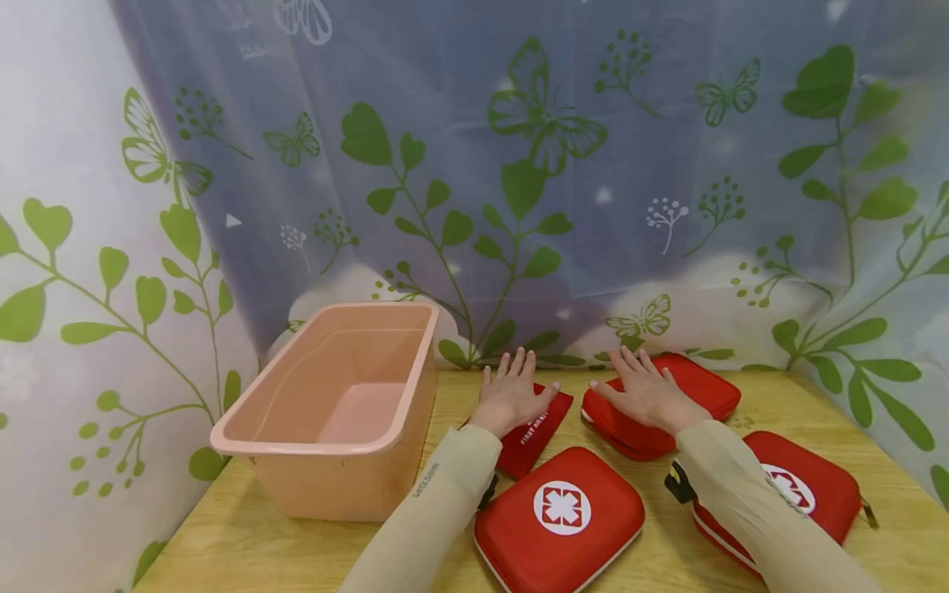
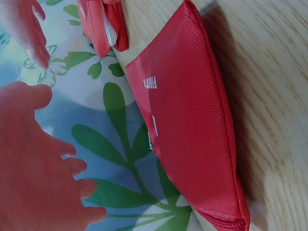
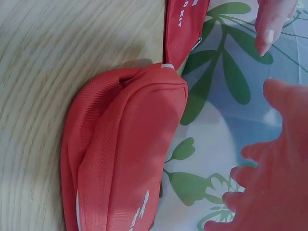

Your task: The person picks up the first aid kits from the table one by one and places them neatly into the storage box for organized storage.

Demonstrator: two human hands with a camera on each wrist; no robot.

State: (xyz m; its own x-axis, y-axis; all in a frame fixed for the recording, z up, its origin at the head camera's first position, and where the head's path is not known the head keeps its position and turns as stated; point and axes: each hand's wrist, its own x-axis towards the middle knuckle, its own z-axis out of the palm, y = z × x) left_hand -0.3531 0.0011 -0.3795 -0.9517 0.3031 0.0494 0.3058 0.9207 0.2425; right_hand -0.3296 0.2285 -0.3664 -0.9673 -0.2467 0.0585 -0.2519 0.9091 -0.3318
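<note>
With fingers spread, my left hand [image 1: 508, 399] hovers above a flat red zip pouch [image 1: 535, 436] printed with white first aid lettering. The left wrist view shows a gap between that hand [image 2: 38, 163] and the pouch [image 2: 185, 106]. My right hand [image 1: 648, 395], also spread and holding nothing, hovers over a thicker red zipped bag [image 1: 708, 387] at the back right. In the right wrist view the hand [image 3: 274, 178] is apart from this bag [image 3: 139, 139]. Part of each item is hidden beneath the hands in the head view.
A red first aid case [image 1: 511, 527] with a white round emblem lies at the front middle. A similar case [image 1: 826, 494] lies on the right, partly behind my right sleeve. An open pink bin [image 1: 326, 486] stands on the left of the wooden table [image 1: 222, 552], before a patterned curtain [image 1: 460, 107].
</note>
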